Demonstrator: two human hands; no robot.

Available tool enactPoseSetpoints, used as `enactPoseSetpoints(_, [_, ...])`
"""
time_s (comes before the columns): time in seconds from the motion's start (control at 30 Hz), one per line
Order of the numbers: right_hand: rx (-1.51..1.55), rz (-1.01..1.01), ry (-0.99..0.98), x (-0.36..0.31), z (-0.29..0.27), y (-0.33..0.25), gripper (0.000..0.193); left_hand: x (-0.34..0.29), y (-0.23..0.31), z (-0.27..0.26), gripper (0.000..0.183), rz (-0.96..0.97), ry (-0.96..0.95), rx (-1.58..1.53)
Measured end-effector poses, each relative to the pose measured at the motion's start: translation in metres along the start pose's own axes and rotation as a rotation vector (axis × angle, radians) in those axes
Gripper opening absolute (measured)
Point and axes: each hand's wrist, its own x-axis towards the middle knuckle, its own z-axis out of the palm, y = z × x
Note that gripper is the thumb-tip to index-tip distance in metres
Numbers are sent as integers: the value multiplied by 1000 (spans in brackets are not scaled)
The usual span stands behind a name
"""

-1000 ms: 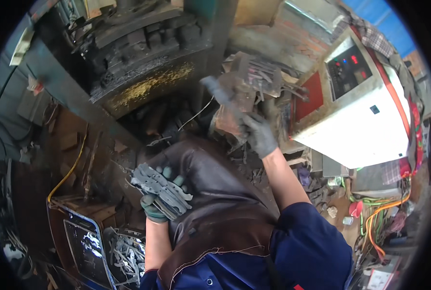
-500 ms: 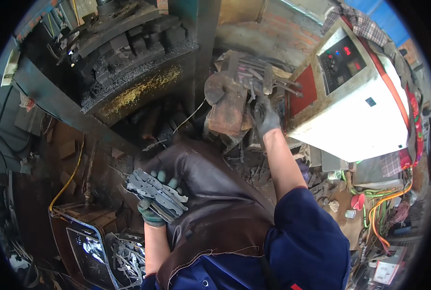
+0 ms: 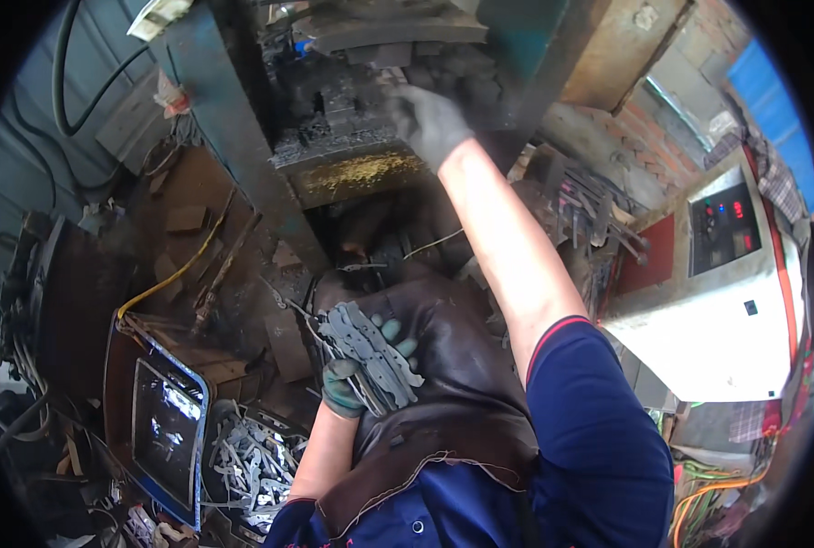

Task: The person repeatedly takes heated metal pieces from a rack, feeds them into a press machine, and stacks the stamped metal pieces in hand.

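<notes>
My left hand [image 3: 345, 384], in a dark green-grey glove, is wrapped round a stack of flat grey metal blanks [image 3: 370, 352] with cut-out edges and small holes. The stack rests above my brown leather apron [image 3: 462, 365]. My right hand [image 3: 433, 126], in a grey glove, reaches forward into the opening of a large press [image 3: 288, 205]. Its fingers are curled together and somewhat blurred. A small pale piece shows at the fingertips, too unclear to name. Dark die blocks [image 3: 453, 73] lie just beyond that hand, under a heavy upper plate [image 3: 398, 33].
A white control cabinet [image 3: 699, 338] with a lit panel stands at the right, beside a rack of metal bars [image 3: 581, 201]. At the lower left, loose metal pieces [image 3: 252, 457] lie by a blue-edged bin [image 3: 197, 438]. Yellow scale coats the press's front ledge [image 3: 361, 175].
My right hand has moved left and forward, from beside the bar rack into the press opening. The view has turned left. My left hand still holds the stack of blanks.
</notes>
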Motion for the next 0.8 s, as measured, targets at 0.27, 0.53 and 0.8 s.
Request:
enactPoseSetpoints(0.27, [-381,-117,-233,-186,17,37,22,4,6,-2,80,16,-15,7])
enactPoseSetpoints(0.53, [-29,-79,-198,-157,-50,79,56,-9,0,12,81,112,85,169])
enactPoseSetpoints(0.8, [487,-75,654,-108,-309,77,15,3,-3,8,80,61,42,108])
